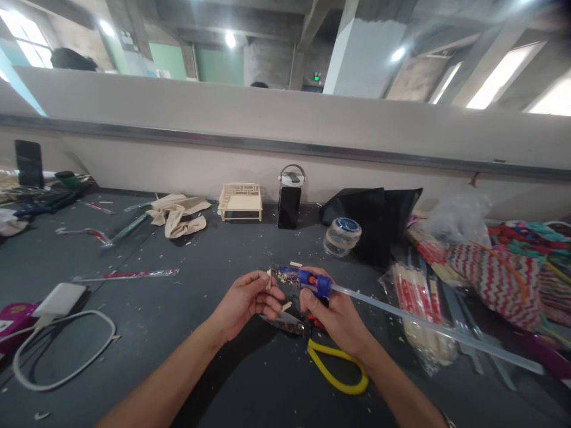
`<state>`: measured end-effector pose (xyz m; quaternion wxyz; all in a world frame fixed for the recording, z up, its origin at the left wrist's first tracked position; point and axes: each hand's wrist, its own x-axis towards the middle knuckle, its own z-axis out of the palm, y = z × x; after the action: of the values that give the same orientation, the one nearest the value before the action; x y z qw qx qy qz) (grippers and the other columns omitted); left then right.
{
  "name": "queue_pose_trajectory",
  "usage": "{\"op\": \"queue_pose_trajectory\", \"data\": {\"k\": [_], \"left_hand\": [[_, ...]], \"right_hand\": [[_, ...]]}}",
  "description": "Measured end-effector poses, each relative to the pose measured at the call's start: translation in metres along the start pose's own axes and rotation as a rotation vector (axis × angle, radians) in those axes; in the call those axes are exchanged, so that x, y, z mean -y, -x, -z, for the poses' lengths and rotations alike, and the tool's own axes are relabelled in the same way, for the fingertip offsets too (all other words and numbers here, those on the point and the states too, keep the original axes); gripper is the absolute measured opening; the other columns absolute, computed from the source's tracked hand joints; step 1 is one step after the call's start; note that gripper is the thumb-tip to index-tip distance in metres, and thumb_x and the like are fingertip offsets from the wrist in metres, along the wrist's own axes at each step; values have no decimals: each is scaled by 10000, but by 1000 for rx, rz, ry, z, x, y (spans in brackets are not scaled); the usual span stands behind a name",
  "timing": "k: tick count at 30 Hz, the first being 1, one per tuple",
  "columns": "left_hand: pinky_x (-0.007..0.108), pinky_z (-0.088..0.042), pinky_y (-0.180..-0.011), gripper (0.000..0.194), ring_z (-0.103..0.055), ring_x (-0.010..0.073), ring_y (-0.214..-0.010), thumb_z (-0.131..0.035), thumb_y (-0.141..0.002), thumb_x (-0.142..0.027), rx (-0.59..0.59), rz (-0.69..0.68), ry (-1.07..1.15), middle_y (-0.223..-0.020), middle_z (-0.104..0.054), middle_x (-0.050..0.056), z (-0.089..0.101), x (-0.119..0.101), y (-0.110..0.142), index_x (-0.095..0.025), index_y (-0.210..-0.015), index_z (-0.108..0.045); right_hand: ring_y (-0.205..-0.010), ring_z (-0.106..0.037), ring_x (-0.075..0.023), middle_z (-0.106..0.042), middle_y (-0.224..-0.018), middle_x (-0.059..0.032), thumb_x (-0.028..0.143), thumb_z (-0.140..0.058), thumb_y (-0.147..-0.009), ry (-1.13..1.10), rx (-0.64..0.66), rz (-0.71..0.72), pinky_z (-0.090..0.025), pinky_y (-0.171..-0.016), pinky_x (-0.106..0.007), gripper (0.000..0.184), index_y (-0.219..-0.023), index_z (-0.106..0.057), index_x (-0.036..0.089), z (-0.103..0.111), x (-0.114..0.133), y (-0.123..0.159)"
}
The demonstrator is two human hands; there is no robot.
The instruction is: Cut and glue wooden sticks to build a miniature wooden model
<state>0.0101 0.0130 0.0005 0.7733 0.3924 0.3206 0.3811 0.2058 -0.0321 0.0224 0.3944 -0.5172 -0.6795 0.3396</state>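
Note:
My right hand (332, 306) is closed round a blue hot glue gun (312, 282), whose nozzle points left. A long translucent glue stick (428, 324) sticks out of its back end toward the lower right. Between thumb and fingertips, my left hand (250, 298) pinches a small pale wooden piece (269, 279), close by the nozzle. Below the hands lie scissors or shears with a yellow handle (343, 377), partly hidden by my right hand. Another short wooden bit (286, 307) lies near the blades.
At the back stand a miniature wooden bench (241, 202) and a phone (289, 208). A clear jar (342, 236), a black bag (375, 217) and bagged sticks (419, 303) are to the right. Crumpled cloth (181, 215) and a charger with white cable (62, 303) lie left.

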Motion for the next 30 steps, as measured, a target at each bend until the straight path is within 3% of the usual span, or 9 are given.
{"op": "queue_pose_trajectory", "data": {"k": [11,22,30], "left_hand": [[228,-523,-516,193,-634,134,-554,-586,-839,-313,-26,-16,16,-729,-668,78,0,-1,0,-122,-843,-556],[251,-540,-574,185,-658,159,-627,-540,-867,-286,-33,3,32,-788,-680,116,-1,-1,0,-104,-865,-577],[256,-539,-583,178,-663,168,-625,-500,-874,-241,-45,17,58,-791,-684,141,-4,-2,1,-85,-861,-585]], "right_hand": [[-727,-578,-161,-615,-796,-20,434,-443,-920,3,-31,3,-461,-699,-293,365,-1203,-431,203,0,3,1],[-736,-593,-176,-612,-770,-23,419,-472,-902,11,-52,-1,-480,-685,-297,353,-1172,-493,191,-2,4,2],[-815,-596,-185,-614,-918,-48,418,-465,-910,50,-29,-20,-478,-736,-310,333,-1164,-480,203,-2,3,2]]}}
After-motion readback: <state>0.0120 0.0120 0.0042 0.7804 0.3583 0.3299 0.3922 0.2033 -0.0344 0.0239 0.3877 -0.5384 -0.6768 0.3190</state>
